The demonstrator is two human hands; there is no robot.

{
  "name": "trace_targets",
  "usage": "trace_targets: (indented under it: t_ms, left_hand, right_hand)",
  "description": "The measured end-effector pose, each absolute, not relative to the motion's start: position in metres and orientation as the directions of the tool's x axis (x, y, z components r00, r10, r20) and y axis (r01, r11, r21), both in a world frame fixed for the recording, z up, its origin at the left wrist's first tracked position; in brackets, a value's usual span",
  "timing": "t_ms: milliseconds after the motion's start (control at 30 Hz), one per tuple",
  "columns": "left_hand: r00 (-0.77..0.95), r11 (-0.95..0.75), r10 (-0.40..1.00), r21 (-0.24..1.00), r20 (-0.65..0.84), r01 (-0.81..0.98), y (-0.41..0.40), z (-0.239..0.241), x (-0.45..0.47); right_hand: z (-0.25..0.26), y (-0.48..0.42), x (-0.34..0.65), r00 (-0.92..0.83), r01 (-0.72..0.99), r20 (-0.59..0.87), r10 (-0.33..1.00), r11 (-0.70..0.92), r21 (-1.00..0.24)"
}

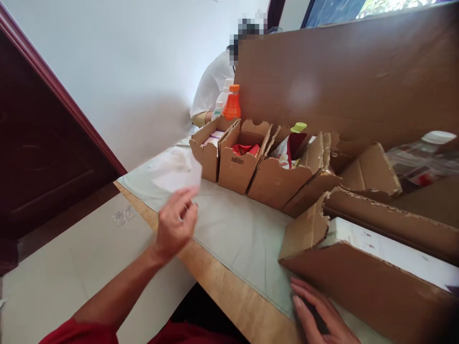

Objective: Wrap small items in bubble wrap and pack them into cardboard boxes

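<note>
My left hand (177,222) is over the table's front edge with its fingers curled. Its fingertips meet the lower edge of a thin white sheet (179,174), blurred, which looks pinched between them. Down at the bottom right, my right hand (319,313) rests by the table edge, fingers stretched out and apart, partly cut off by the frame. Nothing shows in it. Closest to it is a long cardboard bin (344,277) with a white box (380,243) lying inside.
Cardboard bins (234,174) stand in a row along the cloth-covered table (236,229), holding red packets (247,150) and other packages. Behind them are an orange bottle (232,105), a clear jar (419,157) and a tall cardboard panel (340,76). A person in white (213,86) sits beyond.
</note>
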State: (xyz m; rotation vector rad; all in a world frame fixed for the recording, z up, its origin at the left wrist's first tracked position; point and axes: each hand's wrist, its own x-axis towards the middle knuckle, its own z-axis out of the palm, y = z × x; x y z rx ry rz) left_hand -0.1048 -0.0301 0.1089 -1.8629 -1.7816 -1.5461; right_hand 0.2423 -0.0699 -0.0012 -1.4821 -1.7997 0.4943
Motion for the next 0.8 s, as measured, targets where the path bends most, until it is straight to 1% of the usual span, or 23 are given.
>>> trace_targets:
  t_ms: [67, 100, 167, 200, 233, 267, 300, 367, 433, 467, 567, 667, 733, 800]
  left_hand:
    - [0.011, -0.471, 0.7, 0.452, 0.714, 0.758, -0.062, 0.089, -0.067]
    - [0.125, -0.554, 0.708, 0.438, 0.695, 0.708, -0.074, 0.078, -0.048]
    - [0.302, -0.668, 0.705, 0.46, 0.641, 0.585, -0.093, 0.059, -0.012]
    - [0.366, -0.694, 0.706, 0.488, 0.607, 0.53, -0.099, 0.051, 0.004]
    - [0.416, -0.701, 0.71, 0.52, 0.568, 0.488, -0.105, 0.045, 0.018]
    - [0.461, -0.699, 0.715, 0.553, 0.526, 0.454, -0.11, 0.041, 0.03]
    - [0.507, -0.694, 0.715, 0.583, 0.482, 0.423, -0.114, 0.039, 0.04]
    - [0.591, -0.683, 0.695, 0.632, 0.409, 0.366, -0.119, 0.039, 0.053]
    - [0.64, -0.67, 0.678, 0.663, 0.363, 0.334, -0.12, 0.041, 0.059]
    - [0.641, -0.655, 0.688, 0.672, 0.341, 0.346, -0.118, 0.043, 0.059]
    - [0.555, -0.545, 0.794, 0.693, 0.247, 0.472, -0.106, 0.043, 0.053]
    - [0.434, -0.404, 0.888, 0.713, 0.154, 0.573, -0.09, 0.039, 0.04]
    - [0.385, -0.368, 0.912, 0.703, 0.144, 0.608, -0.082, 0.037, 0.031]
    - [0.366, -0.374, 0.917, 0.653, 0.156, 0.659, -0.075, 0.038, 0.023]
  right_hand:
    - [0.015, -0.078, 0.229, -0.009, 0.548, 0.165, 0.986, 0.143, -0.824]
    - [0.022, -0.082, 0.224, -0.015, 0.457, 0.104, 0.994, 0.099, -0.884]
    - [0.031, -0.091, 0.218, -0.041, 0.231, 0.043, 0.998, 0.051, -0.972]
    - [0.033, -0.094, 0.218, -0.052, 0.125, 0.034, 0.998, 0.041, -0.991]
    - [0.034, -0.098, 0.219, -0.059, 0.05, 0.028, 0.998, 0.03, -0.998]
    - [0.033, -0.101, 0.221, -0.044, 0.022, 0.016, 0.999, 0.017, -1.0]
    - [0.032, -0.104, 0.224, -0.01, 0.047, -0.006, 1.0, -0.005, -0.999]
    - [0.028, -0.108, 0.231, 0.101, 0.202, -0.041, 0.994, -0.061, -0.978]
    - [0.024, -0.111, 0.238, 0.204, 0.352, -0.02, 0.979, -0.093, -0.931]
    - [0.023, -0.113, 0.243, 0.23, 0.391, 0.005, 0.973, -0.088, -0.916]
    - [0.023, -0.118, 0.261, 0.286, 0.42, 0.061, 0.956, -0.068, -0.905]
    - [0.024, -0.129, 0.282, 0.371, 0.434, 0.043, 0.928, -0.132, -0.891]
    - [0.023, -0.138, 0.294, 0.4, 0.439, 0.018, 0.916, -0.174, -0.881]
    - [0.021, -0.146, 0.303, 0.422, 0.479, 0.031, 0.906, -0.195, -0.856]
